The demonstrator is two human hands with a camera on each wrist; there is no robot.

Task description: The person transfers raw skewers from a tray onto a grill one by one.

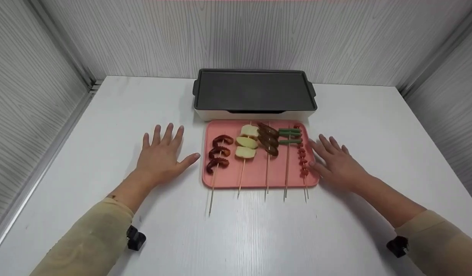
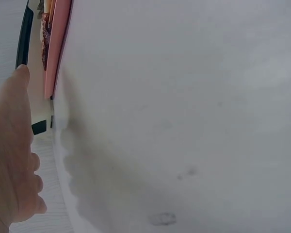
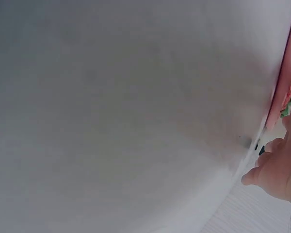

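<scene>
A pink tray [image 1: 255, 176] holds several skewers side by side. From the left they carry curled red-brown pieces [image 1: 220, 152], pale yellow slices [image 1: 246, 142], glossy brown pieces [image 1: 269, 140], green stalks [image 1: 290, 133] and small red pieces [image 1: 303, 157]. My left hand [image 1: 159, 157], fingers spread, is palm down left of the tray, its thumb pointing at the tray's edge. On the other side my right hand [image 1: 337, 165] has its fingers extended, with thumb and index finger at the tray's right rim. Neither hand holds anything.
Behind the tray stands a grill [image 1: 255, 90] with a dark flat plate, a pale base and side handles. The skewers' bare stick ends jut over the tray's front rim onto the white table [image 1: 236, 237]. Wood-grain panels [image 1: 243, 38] enclose the back and sides.
</scene>
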